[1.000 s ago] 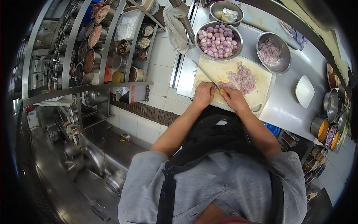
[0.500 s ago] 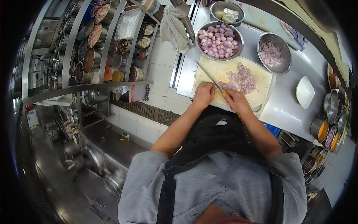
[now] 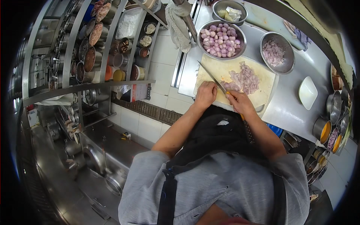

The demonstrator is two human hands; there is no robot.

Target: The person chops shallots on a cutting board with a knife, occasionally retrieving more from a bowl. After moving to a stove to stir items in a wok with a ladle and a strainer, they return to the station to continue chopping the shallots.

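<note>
My right hand (image 3: 240, 102) is closed around the yellow handle of a knife (image 3: 212, 75), whose long blade points up and left across the cutting board (image 3: 206, 67). On the left part of the board's near edge rests my left hand (image 3: 205, 93), its fingers curled in beside the blade. Whatever those fingers may hold is hidden. Sliced shallots (image 3: 244, 79) lie in a loose pile just right of the blade. Behind the board, a steel bowl (image 3: 243, 50) is full of whole peeled shallots (image 3: 221, 40). More cut pieces fill the bottom of a perforated colander (image 3: 289, 66) at the right.
A white dish (image 3: 308, 93) stands on the steel counter (image 3: 288, 103) to the right. Another metal bowl (image 3: 244, 15) sits at the back. Several pots, one a pot with orange contents (image 3: 324, 132), line the far right. A rack (image 3: 90, 85) of containers fills the left.
My right hand has moved slightly right and toward me with the knife. My left hand stays nearly in place, and the shallot pile looks the same.
</note>
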